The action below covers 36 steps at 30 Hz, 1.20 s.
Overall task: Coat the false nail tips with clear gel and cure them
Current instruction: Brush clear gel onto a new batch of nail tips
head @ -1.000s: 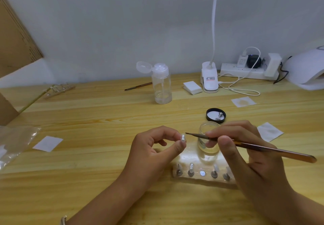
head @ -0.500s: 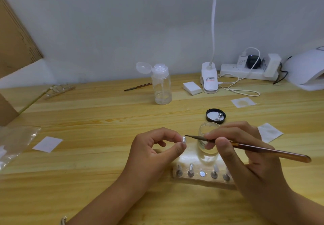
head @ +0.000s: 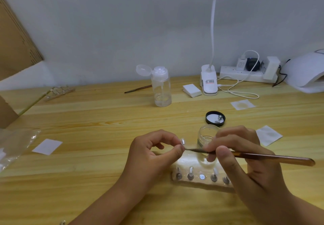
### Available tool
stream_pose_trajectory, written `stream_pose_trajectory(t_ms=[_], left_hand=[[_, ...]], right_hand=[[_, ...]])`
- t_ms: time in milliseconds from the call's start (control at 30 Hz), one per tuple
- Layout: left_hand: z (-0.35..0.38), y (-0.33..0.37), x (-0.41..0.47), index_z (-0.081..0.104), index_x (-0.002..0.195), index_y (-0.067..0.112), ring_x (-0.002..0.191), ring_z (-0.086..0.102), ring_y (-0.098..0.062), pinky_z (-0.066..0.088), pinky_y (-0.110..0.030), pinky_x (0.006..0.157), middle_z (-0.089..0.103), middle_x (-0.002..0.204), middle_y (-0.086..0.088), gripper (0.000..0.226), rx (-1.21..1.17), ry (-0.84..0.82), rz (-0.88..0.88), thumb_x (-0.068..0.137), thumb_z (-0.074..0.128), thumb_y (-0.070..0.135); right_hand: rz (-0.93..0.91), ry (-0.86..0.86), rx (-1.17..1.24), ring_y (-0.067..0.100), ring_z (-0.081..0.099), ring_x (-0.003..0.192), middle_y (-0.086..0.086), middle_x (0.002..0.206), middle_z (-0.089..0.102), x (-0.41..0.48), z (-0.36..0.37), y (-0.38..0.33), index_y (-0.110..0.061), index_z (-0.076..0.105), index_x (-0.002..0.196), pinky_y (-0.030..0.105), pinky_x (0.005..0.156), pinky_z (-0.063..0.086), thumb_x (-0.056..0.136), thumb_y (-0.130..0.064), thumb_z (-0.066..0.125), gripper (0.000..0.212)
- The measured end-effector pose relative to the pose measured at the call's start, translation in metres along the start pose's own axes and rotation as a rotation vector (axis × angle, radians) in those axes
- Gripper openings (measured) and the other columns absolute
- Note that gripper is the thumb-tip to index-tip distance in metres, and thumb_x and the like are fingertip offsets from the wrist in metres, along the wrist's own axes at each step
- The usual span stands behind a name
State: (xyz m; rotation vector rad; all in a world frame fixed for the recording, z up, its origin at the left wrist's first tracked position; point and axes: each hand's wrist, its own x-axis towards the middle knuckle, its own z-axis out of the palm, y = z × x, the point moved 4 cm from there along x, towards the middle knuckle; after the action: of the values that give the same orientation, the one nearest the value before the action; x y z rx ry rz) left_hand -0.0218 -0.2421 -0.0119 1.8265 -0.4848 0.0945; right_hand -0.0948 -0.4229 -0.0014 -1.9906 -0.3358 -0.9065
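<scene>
1. Pale wooden table (head: 87, 137). Work surface; every item below stands on it or is held above it.

2. White domed curing lamp (head: 305, 74). Far right edge, well apart from the hands. Nothing visible inside it; curing judged not yet begun for the tip in hand.

3. Right hand (head: 249, 163). Thumb and fingers curled narrowly round item 7 near its ferrule, pen-fashion.

4. Left hand (head: 152, 156). Thumb and forefinger pinched tight together under item 8; remaining fingers loosely curled. The stem it pinches is hidden.

5. Translucent block holder (head: 196, 182). Near edge of the table, between the hands. Carries a row of small metal pegs (head: 190, 169), several bearing tips.

6. Small clear glass jar of gel (head: 206, 135). Open, upright, just behind the holder and partly hidden by the right fingers. Its black round lid (head: 215, 118) lies near, behind it.

7. Slim brush, amber translucent handle (head: 273, 158). Light, stiff shaft, soft point. Bristles reach to the left thumb tip, just below item 8; contact with the tip cannot be told.

8. Clear false nail tip (head: 182, 141). Raised above the left fingertips. Judged very light, thin, springy, glossy and slippery, more so once wet with gel. Best held by its peg or underside only, face untouched.
</scene>
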Motion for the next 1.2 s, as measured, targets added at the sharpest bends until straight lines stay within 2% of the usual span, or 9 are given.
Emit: stream_pose_trajectory(t_ms=[233,333,533,700,867,933,1033,1100,1200], left_hand=[[0.001,0.000,-0.001,0.076,0.074,0.040,0.079,0.058,0.005,0.046,-0.017,0.069,0.074,0.080,0.018,0.015,-0.002,0.012,-0.029,0.063,0.070,0.047],[0.001,0.000,-0.001,0.076,0.072,0.039,0.077,0.056,0.006,0.044,-0.013,0.068,0.074,0.079,0.019,0.016,-0.004,0.017,-0.033,0.061,0.069,0.049],[0.001,0.000,-0.001,0.076,0.075,0.037,0.081,0.059,0.002,0.047,-0.019,0.068,0.074,0.081,0.017,0.020,0.004,0.005,-0.033,0.062,0.069,0.050],[0.001,0.000,0.000,0.076,0.074,0.037,0.081,0.061,0.001,0.047,-0.021,0.071,0.074,0.080,0.016,0.018,0.004,0.013,-0.025,0.063,0.069,0.049],[0.001,0.000,-0.001,0.076,0.074,0.036,0.078,0.058,0.005,0.046,-0.018,0.069,0.074,0.079,0.017,0.019,0.008,0.010,-0.032,0.062,0.069,0.049],[0.001,0.001,-0.002,0.076,0.074,0.036,0.077,0.058,0.006,0.046,-0.018,0.068,0.074,0.079,0.018,0.016,0.013,0.009,-0.035,0.064,0.071,0.047],[0.000,0.003,-0.002,0.076,0.074,0.033,0.077,0.060,0.005,0.047,-0.020,0.069,0.074,0.078,0.017,0.005,0.001,0.013,-0.042,0.070,0.078,0.032],[0.000,0.005,-0.002,0.077,0.075,0.028,0.076,0.063,0.003,0.048,-0.020,0.071,0.074,0.077,0.014,0.007,-0.014,0.012,-0.022,0.075,0.082,0.023],[0.003,0.009,-0.006,0.077,0.079,0.027,0.083,0.068,-0.005,0.050,-0.024,0.081,0.075,0.080,0.011,0.005,-0.011,-0.032,0.040,0.075,0.080,0.029]], right_hand=[[0.009,0.030,-0.042,0.020,0.059,0.101,-0.012,0.089,0.069,0.002,-0.001,0.002,-0.031,0.070,0.092,0.023,0.090,0.038,0.100,-0.050,0.044,0.033],[-0.017,0.012,-0.031,0.015,0.059,0.099,-0.012,0.084,0.068,0.002,0.000,0.000,-0.030,0.070,0.088,0.024,0.088,0.037,0.100,-0.049,0.044,0.034],[-0.020,0.016,-0.022,0.016,0.058,0.101,-0.011,0.082,0.068,0.001,-0.003,0.000,-0.031,0.069,0.088,0.026,0.088,0.038,0.100,-0.048,0.043,0.034],[-0.055,-0.022,-0.020,0.015,0.058,0.099,-0.010,0.081,0.067,0.000,-0.001,-0.001,-0.030,0.069,0.085,0.030,0.087,0.038,0.094,-0.034,0.052,0.020],[-0.038,-0.002,-0.025,0.018,0.060,0.098,-0.010,0.082,0.068,0.001,-0.002,0.000,-0.027,0.070,0.084,0.033,0.087,0.039,0.092,-0.030,0.050,0.022],[-0.037,-0.018,-0.030,0.017,0.059,0.099,-0.013,0.083,0.067,0.001,-0.001,0.000,-0.028,0.071,0.083,0.034,0.086,0.040,0.092,-0.030,0.051,0.022],[-0.033,-0.012,-0.023,0.017,0.059,0.101,-0.016,0.084,0.065,0.002,-0.004,-0.001,-0.029,0.069,0.080,0.032,0.088,0.039,0.092,-0.029,0.050,0.023],[-0.016,0.025,-0.017,0.020,0.060,0.102,-0.018,0.085,0.066,0.005,-0.009,0.000,-0.027,0.069,0.079,0.035,0.089,0.040,0.093,-0.028,0.050,0.024],[-0.002,0.083,-0.016,0.021,0.063,0.098,-0.019,0.084,0.066,0.011,-0.015,0.006,-0.025,0.067,0.081,0.045,0.088,0.043,0.096,-0.027,0.049,0.024]])
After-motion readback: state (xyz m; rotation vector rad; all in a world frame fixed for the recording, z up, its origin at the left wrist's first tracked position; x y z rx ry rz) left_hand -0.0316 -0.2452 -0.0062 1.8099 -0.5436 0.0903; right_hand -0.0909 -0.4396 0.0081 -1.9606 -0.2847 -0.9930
